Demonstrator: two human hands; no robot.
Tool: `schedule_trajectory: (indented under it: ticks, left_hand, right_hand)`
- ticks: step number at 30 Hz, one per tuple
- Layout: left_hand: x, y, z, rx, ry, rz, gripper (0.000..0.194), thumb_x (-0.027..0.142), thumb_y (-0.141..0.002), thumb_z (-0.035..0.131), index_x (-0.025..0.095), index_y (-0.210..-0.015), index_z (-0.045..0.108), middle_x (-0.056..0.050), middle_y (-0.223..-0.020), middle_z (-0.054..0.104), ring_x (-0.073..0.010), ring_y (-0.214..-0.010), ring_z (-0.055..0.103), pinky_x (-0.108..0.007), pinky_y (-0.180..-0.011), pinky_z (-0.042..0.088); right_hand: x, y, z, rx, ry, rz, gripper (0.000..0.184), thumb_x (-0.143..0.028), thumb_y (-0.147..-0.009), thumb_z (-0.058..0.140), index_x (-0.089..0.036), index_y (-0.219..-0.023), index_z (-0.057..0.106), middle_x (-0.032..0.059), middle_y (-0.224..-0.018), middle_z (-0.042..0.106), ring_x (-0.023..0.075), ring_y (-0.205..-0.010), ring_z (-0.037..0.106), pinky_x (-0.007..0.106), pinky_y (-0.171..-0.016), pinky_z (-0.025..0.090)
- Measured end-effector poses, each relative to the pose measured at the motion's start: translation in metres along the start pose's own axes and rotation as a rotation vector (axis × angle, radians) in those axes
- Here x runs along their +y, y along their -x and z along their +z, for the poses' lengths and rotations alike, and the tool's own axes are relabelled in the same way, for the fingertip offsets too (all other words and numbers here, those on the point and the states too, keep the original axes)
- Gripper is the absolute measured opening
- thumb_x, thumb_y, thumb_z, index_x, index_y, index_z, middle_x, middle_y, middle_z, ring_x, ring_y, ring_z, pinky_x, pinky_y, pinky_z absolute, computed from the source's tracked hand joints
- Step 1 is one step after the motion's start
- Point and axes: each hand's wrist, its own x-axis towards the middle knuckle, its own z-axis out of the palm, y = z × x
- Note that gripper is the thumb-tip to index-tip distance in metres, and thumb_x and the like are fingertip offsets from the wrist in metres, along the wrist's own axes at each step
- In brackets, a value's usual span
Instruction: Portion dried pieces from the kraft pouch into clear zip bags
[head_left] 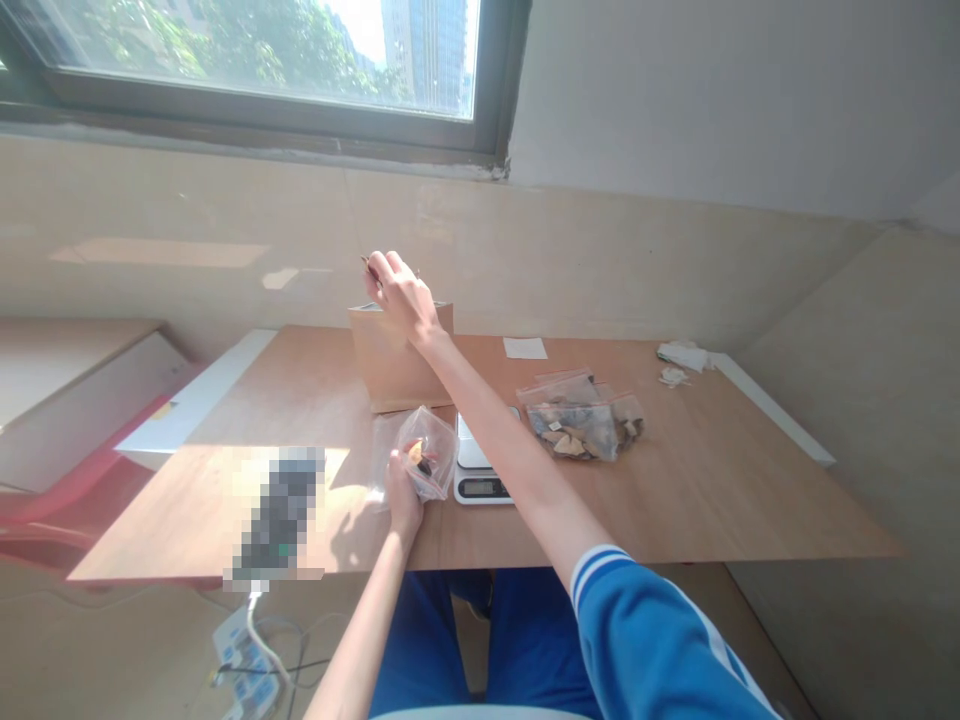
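Note:
My left hand (405, 497) is closed on the edge of a clear zip bag (440, 440), its mouth facing up, with a few brown and dark dried pieces (420, 455) inside. Over the top of a standing brown paper bag (401, 360), my right hand (403, 295) is raised with its fingers curled round thin brown dried pieces (367, 265); their exact kind is unclear. A white kitchen scale (484, 490) lies beside the zip bag, partly hidden under my right forearm.
Several filled zip bags (574, 430) are piled right of the scale. A white paper (525, 348) lies behind them, with crumpled white scraps (673, 376) at the far right. A blurred phone-like object (281, 515) with a white cable (259, 630) lies at the left front edge.

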Motion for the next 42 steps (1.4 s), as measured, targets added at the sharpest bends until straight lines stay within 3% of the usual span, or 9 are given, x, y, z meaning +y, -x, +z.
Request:
schedule_trajectory:
  ticks: [4, 9, 14, 19, 24, 30, 35, 42]
  left_hand:
    - [0.000, 0.002, 0.001, -0.055, 0.041, 0.074, 0.038, 0.045, -0.076, 0.043, 0.014, -0.090, 0.060, -0.002, -0.060, 0.063, -0.0148, -0.054, 0.056, -0.026, -0.053, 0.043]
    - [0.002, 0.004, -0.001, -0.088, 0.042, 0.090, 0.034, 0.043, -0.079, 0.042, 0.016, -0.089, 0.060, -0.002, -0.062, 0.063, -0.0149, -0.052, 0.057, -0.025, -0.049, 0.042]
    - [0.003, 0.004, -0.001, -0.097, 0.042, 0.085, 0.032, 0.040, -0.079, 0.043, 0.014, -0.088, 0.059, -0.003, -0.059, 0.062, -0.0154, -0.050, 0.055, -0.024, -0.043, 0.040]
    - [0.001, 0.002, -0.001, -0.096, 0.047, 0.083, 0.031, 0.040, -0.079, 0.043, 0.014, -0.087, 0.059, -0.002, -0.056, 0.060, -0.0145, -0.046, 0.052, -0.024, -0.041, 0.038]
    - [0.001, 0.003, -0.001, -0.103, 0.043, 0.095, 0.029, 0.038, -0.079, 0.044, 0.015, -0.088, 0.059, -0.002, -0.057, 0.060, -0.0138, -0.047, 0.052, -0.024, -0.043, 0.039]
    - [0.002, 0.004, -0.001, -0.113, 0.040, 0.097, 0.029, 0.038, -0.081, 0.042, 0.016, -0.089, 0.059, -0.002, -0.059, 0.061, -0.0143, -0.050, 0.054, -0.024, -0.045, 0.040]
    - [0.000, 0.002, -0.002, -0.108, 0.042, 0.075, 0.034, 0.040, -0.082, 0.037, 0.016, -0.089, 0.059, -0.003, -0.059, 0.060, -0.0151, -0.051, 0.055, -0.025, -0.044, 0.038]
    - [0.001, 0.003, -0.001, -0.099, 0.029, 0.089, 0.036, 0.047, -0.077, 0.044, 0.015, -0.089, 0.058, -0.002, -0.058, 0.058, -0.0169, -0.055, 0.056, -0.026, -0.047, 0.041]
  right_hand:
    - [0.003, 0.006, 0.015, -0.086, 0.078, -0.018, 0.022, -0.027, -0.095, 0.028, -0.019, -0.097, 0.049, 0.0039, -0.097, 0.056, 0.0147, -0.086, 0.055, 0.029, -0.079, 0.041]
    - [0.008, 0.006, 0.010, -0.251, -0.137, 0.122, 0.019, -0.030, -0.091, 0.032, -0.019, -0.092, 0.048, 0.0017, -0.090, 0.058, 0.0139, -0.077, 0.056, 0.025, -0.069, 0.044]
    - [0.011, 0.009, 0.011, -0.355, -0.159, 0.212, 0.020, -0.035, -0.088, 0.035, -0.021, -0.091, 0.049, 0.0027, -0.087, 0.062, 0.0201, -0.080, 0.059, 0.032, -0.072, 0.045]
    - [0.006, 0.011, 0.010, -0.479, -0.075, 0.170, 0.023, -0.030, -0.088, 0.034, -0.019, -0.096, 0.052, 0.0094, -0.091, 0.065, 0.0256, -0.087, 0.061, 0.037, -0.077, 0.045]
    - [0.007, -0.002, 0.002, -0.664, -0.162, 0.141, 0.024, -0.028, -0.089, 0.034, -0.017, -0.094, 0.055, 0.0110, -0.102, 0.063, 0.0243, -0.094, 0.059, 0.036, -0.082, 0.044]
    - [0.023, -0.018, 0.002, -0.801, -0.360, 0.106, 0.023, -0.033, -0.087, 0.045, -0.017, -0.075, 0.058, 0.0042, -0.080, 0.065, 0.0164, -0.068, 0.058, 0.027, -0.067, 0.045]
    - [0.031, -0.020, 0.005, -0.825, -0.381, 0.037, 0.023, -0.033, -0.083, 0.052, -0.017, -0.067, 0.056, 0.0017, -0.065, 0.060, 0.0140, -0.056, 0.054, 0.026, -0.060, 0.042]
    - [0.032, -0.018, 0.008, -0.813, -0.338, 0.053, 0.022, -0.032, -0.081, 0.056, -0.017, -0.065, 0.054, 0.0015, -0.059, 0.056, 0.0135, -0.053, 0.053, 0.026, -0.056, 0.042]
